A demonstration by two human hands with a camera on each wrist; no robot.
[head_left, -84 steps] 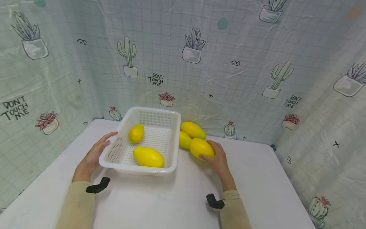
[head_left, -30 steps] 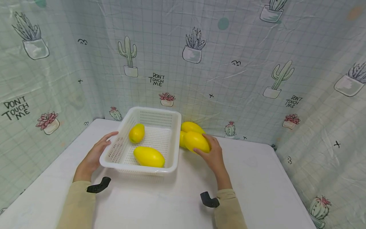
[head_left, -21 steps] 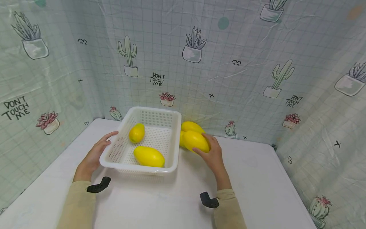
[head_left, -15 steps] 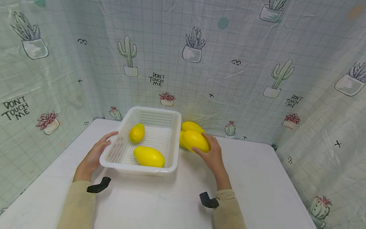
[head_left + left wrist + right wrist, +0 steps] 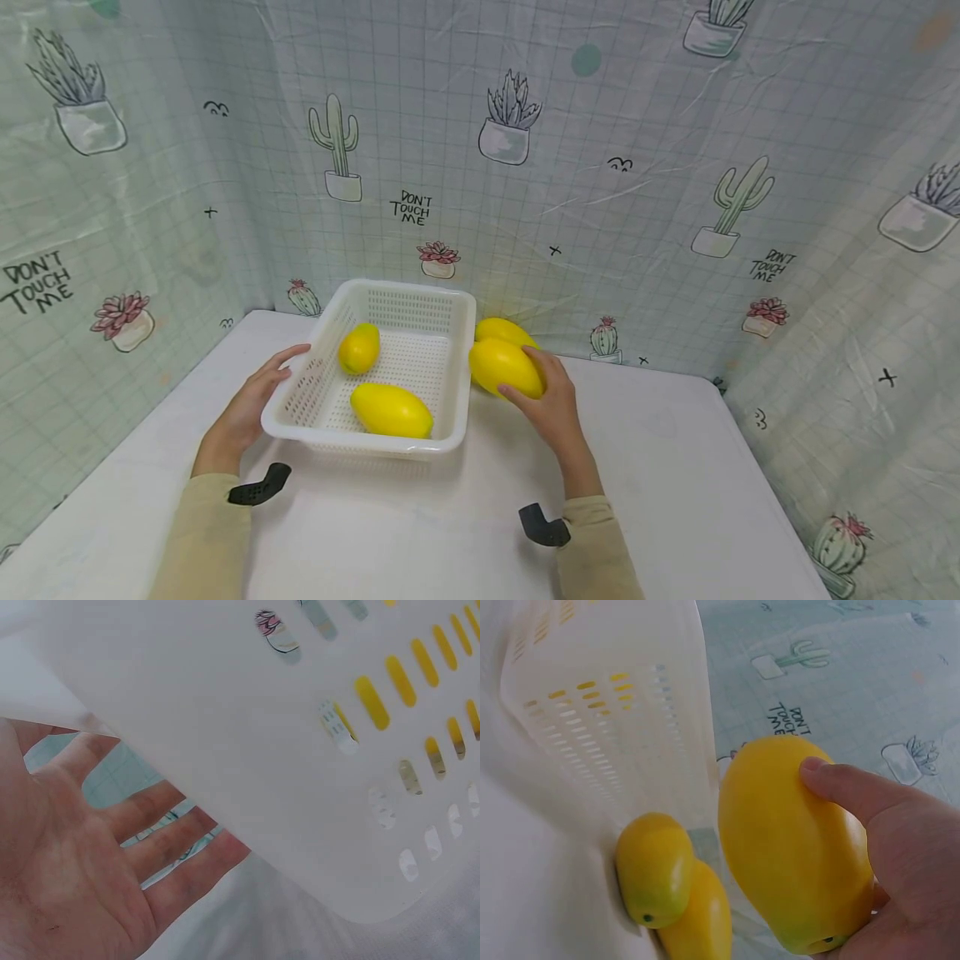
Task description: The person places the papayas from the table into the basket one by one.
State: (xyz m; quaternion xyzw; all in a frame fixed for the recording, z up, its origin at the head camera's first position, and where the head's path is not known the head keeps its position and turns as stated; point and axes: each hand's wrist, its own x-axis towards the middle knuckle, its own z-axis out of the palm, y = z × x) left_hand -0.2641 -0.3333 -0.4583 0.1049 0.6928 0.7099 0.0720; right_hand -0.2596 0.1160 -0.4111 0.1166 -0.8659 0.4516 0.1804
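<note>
My right hand (image 5: 553, 398) grips a yellow mango (image 5: 506, 367), thumb on the near side in the right wrist view. That mango is raised just right of the white basket (image 5: 450, 446). Two more mangoes lie below and behind it on the table: one mango (image 5: 656, 870) with a greenish end shows in the right wrist view beside another mango (image 5: 703, 919). Inside the basket sit a small mango (image 5: 358, 349) and a larger mango (image 5: 391, 411). My left hand (image 5: 251, 404) rests against the basket's left side, its fingers straight and spread; their tips are hidden behind the basket's edge in the left wrist view.
A white table (image 5: 420, 533) carries everything. Behind and at both sides hangs a curtain (image 5: 622, 283) printed with cacti. The basket's perforated wall (image 5: 585, 727) stands close to the left of the held mango.
My right hand has lifted the held mango and moved it left toward the basket, so it now covers one of the mangoes behind it. The left hand and basket have stayed put.
</note>
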